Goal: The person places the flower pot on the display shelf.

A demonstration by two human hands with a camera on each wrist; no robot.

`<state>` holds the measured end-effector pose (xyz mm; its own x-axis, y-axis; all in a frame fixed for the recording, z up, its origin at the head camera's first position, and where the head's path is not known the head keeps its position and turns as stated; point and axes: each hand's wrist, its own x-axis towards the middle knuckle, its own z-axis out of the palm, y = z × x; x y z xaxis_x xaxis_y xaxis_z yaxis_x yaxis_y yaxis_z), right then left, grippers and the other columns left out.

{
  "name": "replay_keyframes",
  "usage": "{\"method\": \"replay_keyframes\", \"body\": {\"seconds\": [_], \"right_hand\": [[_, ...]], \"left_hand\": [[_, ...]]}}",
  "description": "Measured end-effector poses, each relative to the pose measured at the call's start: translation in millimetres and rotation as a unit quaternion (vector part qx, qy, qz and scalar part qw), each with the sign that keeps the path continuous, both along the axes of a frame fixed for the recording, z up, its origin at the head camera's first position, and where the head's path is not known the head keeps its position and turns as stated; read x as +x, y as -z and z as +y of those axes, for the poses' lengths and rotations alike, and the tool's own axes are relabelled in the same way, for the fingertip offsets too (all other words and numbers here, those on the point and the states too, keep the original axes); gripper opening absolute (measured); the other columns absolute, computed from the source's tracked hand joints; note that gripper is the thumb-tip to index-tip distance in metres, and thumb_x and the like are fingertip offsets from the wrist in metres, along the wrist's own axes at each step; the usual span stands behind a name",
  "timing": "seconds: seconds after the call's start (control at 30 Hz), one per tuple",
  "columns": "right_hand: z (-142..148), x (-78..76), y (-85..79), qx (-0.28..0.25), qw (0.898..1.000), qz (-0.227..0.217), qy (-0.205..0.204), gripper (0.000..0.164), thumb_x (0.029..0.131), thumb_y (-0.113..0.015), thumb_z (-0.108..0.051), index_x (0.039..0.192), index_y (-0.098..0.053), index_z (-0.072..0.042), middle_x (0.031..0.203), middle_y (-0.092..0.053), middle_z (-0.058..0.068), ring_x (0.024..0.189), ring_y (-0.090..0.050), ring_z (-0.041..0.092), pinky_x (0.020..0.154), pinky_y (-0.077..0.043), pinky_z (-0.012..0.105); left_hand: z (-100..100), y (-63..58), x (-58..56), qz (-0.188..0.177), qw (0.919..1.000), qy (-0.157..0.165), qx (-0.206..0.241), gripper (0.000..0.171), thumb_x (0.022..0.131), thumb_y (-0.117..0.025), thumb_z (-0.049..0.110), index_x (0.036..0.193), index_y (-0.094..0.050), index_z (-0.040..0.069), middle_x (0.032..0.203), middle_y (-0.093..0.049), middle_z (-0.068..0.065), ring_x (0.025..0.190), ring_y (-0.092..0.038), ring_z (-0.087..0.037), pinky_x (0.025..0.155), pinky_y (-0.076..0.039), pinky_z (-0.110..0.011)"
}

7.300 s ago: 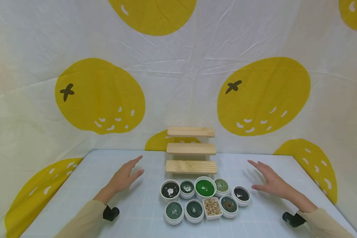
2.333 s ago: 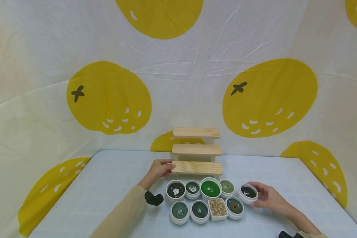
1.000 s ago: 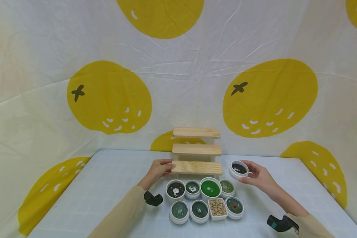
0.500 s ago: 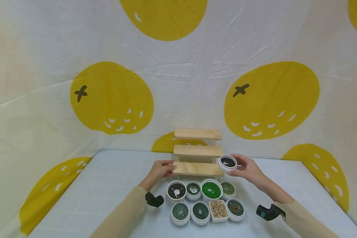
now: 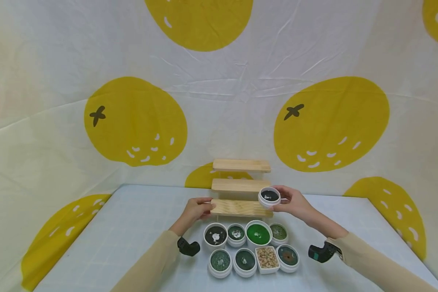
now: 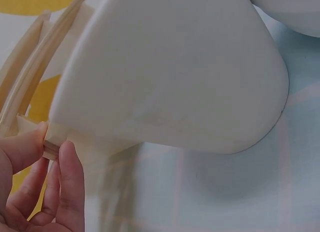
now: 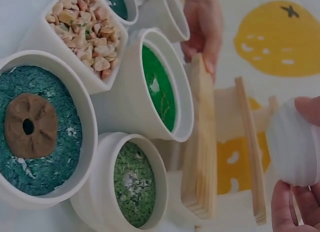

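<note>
A three-tier wooden display stand (image 5: 233,207) stands at the back of the table. My left hand (image 5: 194,211) pinches the left end of its lowest board between thumb and fingers, as the left wrist view also shows. My right hand (image 5: 295,202) grips a small round white pot (image 5: 264,203) with a dark filling, by its right side. The pot is in front of the right part of the stand, at the lowest board; whether it touches the board I cannot tell. In the right wrist view the white pot (image 7: 292,142) sits between thumb and fingers, its filling hidden.
Several white pots with green or dark fillings stand in two rows before the stand, among them a taller bright green one (image 5: 258,234). A square dish of pale chips (image 5: 267,258) is in the front row. A patterned cloth (image 5: 233,121) hangs behind the table (image 5: 106,243).
My right hand has lifted the dark-filled pot from the right end of the group and carried it up and left to the stand. My left hand reached the lowest board earlier and stays there.
</note>
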<state>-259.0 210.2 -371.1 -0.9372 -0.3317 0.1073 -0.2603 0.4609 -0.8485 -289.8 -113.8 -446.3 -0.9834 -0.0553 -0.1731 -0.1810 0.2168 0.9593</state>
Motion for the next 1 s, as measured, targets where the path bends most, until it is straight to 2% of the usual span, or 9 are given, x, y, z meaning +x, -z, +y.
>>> {"method": "replay_keyframes", "body": {"seconds": [0.27, 0.5, 0.63, 0.83, 1.0], "right_hand": [[-14, -9.0, -9.2, -0.014, 1.0, 0.009, 0.002, 0.064, 0.08, -0.077, -0.016, 0.135, -0.049, 0.001, 0.129, -0.057, 0.021, 0.108, -0.06, 0.023, 0.091, -0.054, 0.031], [-26, -19.4, -18.4, -0.038, 0.999, 0.021, -0.013, 0.063, 0.079, -0.078, -0.013, 0.134, -0.05, -0.001, 0.129, -0.058, 0.02, 0.099, -0.062, 0.013, 0.085, -0.052, 0.019], [-29, -26.0, -22.6, -0.045, 0.999, 0.027, -0.014, 0.063, 0.079, -0.077, -0.013, 0.134, -0.05, 0.0, 0.129, -0.058, 0.02, 0.099, -0.061, 0.011, 0.084, -0.052, 0.018], [-35, -34.6, -26.8, -0.064, 0.998, 0.021, -0.016, 0.062, 0.078, -0.078, -0.012, 0.133, -0.051, -0.002, 0.129, -0.058, 0.019, 0.1, -0.06, 0.012, 0.083, -0.051, 0.018], [-42, -42.2, -29.1, -0.061, 0.998, 0.03, -0.016, 0.061, 0.079, -0.078, -0.012, 0.133, -0.052, -0.001, 0.129, -0.058, 0.02, 0.102, -0.061, 0.015, 0.083, -0.05, 0.015]], "left_hand": [[-1, -2.3, 2.7, 0.009, 0.9999, -0.003, 0.004, 0.043, 0.083, -0.073, 0.014, 0.123, -0.064, -0.001, 0.104, -0.07, -0.016, 0.061, -0.061, -0.007, 0.062, -0.058, -0.024], [-2, -4.6, 3.5, 0.011, 0.9999, -0.006, 0.003, 0.043, 0.083, -0.073, 0.014, 0.123, -0.064, 0.0, 0.103, -0.07, -0.015, 0.06, -0.06, -0.006, 0.062, -0.058, -0.023], [-2, -4.4, 3.7, 0.012, 0.9999, -0.002, 0.011, 0.042, 0.083, -0.073, 0.012, 0.122, -0.064, -0.002, 0.102, -0.07, -0.016, 0.06, -0.061, -0.008, 0.062, -0.058, -0.024], [0, -3.6, 3.6, 0.013, 0.9998, 0.0, 0.014, 0.043, 0.083, -0.073, 0.011, 0.122, -0.063, -0.003, 0.101, -0.07, -0.016, 0.059, -0.061, -0.008, 0.059, -0.058, -0.023], [0, -3.1, 3.1, 0.01, 0.9998, 0.005, 0.019, 0.044, 0.083, -0.073, 0.013, 0.123, -0.063, -0.002, 0.104, -0.07, -0.017, 0.061, -0.061, -0.008, 0.062, -0.058, -0.024]]}}
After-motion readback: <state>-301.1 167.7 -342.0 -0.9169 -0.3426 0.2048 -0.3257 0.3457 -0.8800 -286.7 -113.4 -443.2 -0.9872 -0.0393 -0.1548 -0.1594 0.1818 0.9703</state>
